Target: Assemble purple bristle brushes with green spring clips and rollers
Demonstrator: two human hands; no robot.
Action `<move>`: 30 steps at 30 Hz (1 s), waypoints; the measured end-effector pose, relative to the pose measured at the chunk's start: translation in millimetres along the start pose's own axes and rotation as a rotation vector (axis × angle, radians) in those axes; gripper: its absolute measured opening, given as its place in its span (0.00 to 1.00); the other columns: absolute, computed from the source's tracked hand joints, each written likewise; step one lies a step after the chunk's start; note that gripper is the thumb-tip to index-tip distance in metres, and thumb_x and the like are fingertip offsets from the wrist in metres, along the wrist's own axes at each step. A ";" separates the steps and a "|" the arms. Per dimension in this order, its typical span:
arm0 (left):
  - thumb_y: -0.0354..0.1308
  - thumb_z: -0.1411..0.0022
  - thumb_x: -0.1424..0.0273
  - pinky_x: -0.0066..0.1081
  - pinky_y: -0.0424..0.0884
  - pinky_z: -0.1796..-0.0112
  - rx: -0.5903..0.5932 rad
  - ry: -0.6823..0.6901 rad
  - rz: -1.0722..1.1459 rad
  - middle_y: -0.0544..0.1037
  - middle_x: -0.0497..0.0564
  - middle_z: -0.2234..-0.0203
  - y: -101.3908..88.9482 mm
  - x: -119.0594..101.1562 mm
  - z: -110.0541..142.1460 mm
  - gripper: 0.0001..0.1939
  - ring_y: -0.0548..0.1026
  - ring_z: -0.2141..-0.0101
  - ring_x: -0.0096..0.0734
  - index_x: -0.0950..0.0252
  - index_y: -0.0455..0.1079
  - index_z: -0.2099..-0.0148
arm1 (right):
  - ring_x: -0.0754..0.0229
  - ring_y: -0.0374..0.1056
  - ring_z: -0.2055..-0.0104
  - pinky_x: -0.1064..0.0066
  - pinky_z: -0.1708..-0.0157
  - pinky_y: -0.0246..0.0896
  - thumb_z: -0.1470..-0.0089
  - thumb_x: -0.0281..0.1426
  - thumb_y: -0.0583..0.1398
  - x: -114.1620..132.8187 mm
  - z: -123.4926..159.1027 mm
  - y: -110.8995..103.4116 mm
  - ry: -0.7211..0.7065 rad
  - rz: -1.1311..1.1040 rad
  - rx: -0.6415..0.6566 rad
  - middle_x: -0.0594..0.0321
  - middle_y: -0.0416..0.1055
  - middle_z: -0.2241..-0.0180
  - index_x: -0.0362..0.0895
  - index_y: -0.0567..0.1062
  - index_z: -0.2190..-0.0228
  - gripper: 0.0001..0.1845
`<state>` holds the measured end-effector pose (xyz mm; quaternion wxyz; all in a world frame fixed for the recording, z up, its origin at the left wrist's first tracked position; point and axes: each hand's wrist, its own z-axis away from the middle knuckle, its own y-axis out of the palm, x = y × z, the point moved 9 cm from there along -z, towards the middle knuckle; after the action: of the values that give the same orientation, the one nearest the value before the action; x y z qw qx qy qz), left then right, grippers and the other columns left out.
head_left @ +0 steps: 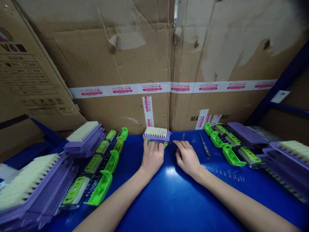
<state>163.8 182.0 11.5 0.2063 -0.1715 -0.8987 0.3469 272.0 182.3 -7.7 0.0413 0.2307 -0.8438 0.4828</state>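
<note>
A purple brush head (158, 134) with pale bristles facing up lies at the back middle, against the cardboard. My left hand (153, 157) is closed on its near side, fingers curled over a bright green part that shows in places. Just right of the brush head, my right hand (187, 157) hovers low with the index finger stretched toward the brush's right end and the thumb apart. Nothing shows between those fingers. A small spring (183, 136) lies behind my right hand, and a screwdriver (205, 145) with a clear handle lies to its right.
Stacked purple brush heads (31, 180) stand at left, with more purple brush heads (287, 158) at right. Green covers (111, 162) and green-topped clear pieces (93, 163) line both sides. Several springs (224, 174) lie right of centre on the blue table (169, 199). Cardboard (125, 64) walls the back.
</note>
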 end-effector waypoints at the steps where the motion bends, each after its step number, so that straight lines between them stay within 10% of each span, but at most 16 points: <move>1: 0.47 0.36 0.73 0.52 0.57 0.50 0.008 -0.024 -0.032 0.71 0.53 0.79 0.9 1.9 0.1 0.11 0.70 0.70 0.38 0.67 0.65 0.71 | 0.52 0.62 0.54 0.59 0.56 0.62 0.50 0.21 0.50 0.4 0.3 -0.1 -0.012 -0.028 -0.008 0.52 0.70 0.56 0.38 0.68 0.51 0.23; 18: 0.44 0.34 0.73 0.50 0.53 0.44 0.134 0.179 0.127 0.76 0.63 0.57 26.1 -16.0 4.2 0.10 0.71 0.51 0.44 0.71 0.66 0.60 | 0.53 0.64 0.55 0.58 0.56 0.64 0.56 0.15 0.48 1.2 2.6 3.9 -0.086 -0.080 -0.022 0.53 0.70 0.57 0.41 0.69 0.52 0.29; 30: 0.43 0.39 0.79 0.52 0.52 0.45 0.248 -0.153 -0.017 0.76 0.60 0.73 28.7 11.5 7.5 0.10 0.76 0.68 0.41 0.70 0.65 0.64 | 0.52 0.64 0.56 0.60 0.59 0.59 0.48 0.19 0.49 1.5 1.1 7.7 -0.055 0.008 0.027 0.54 0.72 0.58 0.40 0.70 0.52 0.22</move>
<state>155.0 203.2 -10.6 0.1596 -0.1100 -0.8634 0.4657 267.6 184.1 -13.9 0.0131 0.2410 -0.8389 0.4879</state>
